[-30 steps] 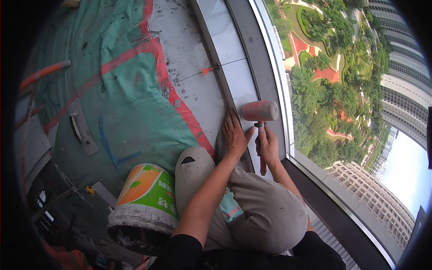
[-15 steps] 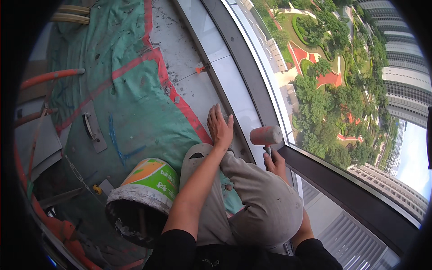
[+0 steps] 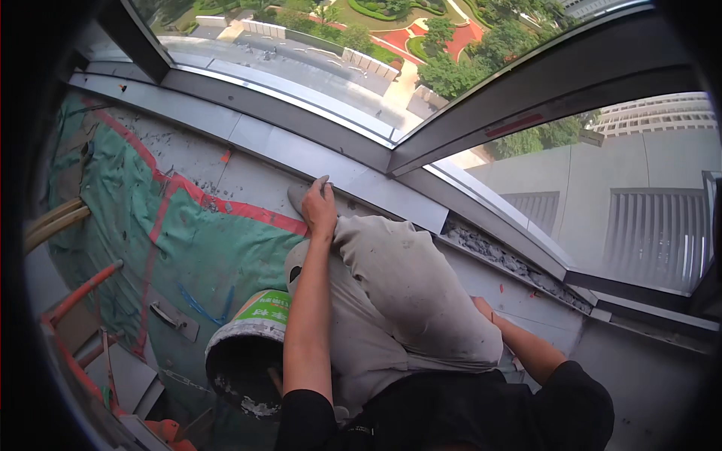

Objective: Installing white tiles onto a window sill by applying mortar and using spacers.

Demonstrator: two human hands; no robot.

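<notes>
At the inner edge of a pale grey sill slab (image 3: 297, 155), beneath the window, my left hand (image 3: 321, 204) rests with its fingers stretched out and nothing in them. A shoe tip (image 3: 298, 197) shows beside it. My right hand (image 3: 483, 307) is low beyond my bent right knee; the leg covers most of it, so its fingers and anything in them are hidden. Right of the slab's end lies an open channel of rough grey mortar (image 3: 500, 258). No mallet shows in this view now.
Left of my legs stands a green and white bucket (image 3: 263, 307), tilted toward me. A flat trowel (image 3: 174, 321) lies on the green sheet (image 3: 218, 259) with red tape. Orange tubing (image 3: 79, 293) is at the far left. Dark window frames (image 3: 301, 124) run ahead.
My view has swung to the right, bringing the mortar channel and window corner into sight. The mallet that my right hand held has gone from view. My left hand remains near the slab's edge.
</notes>
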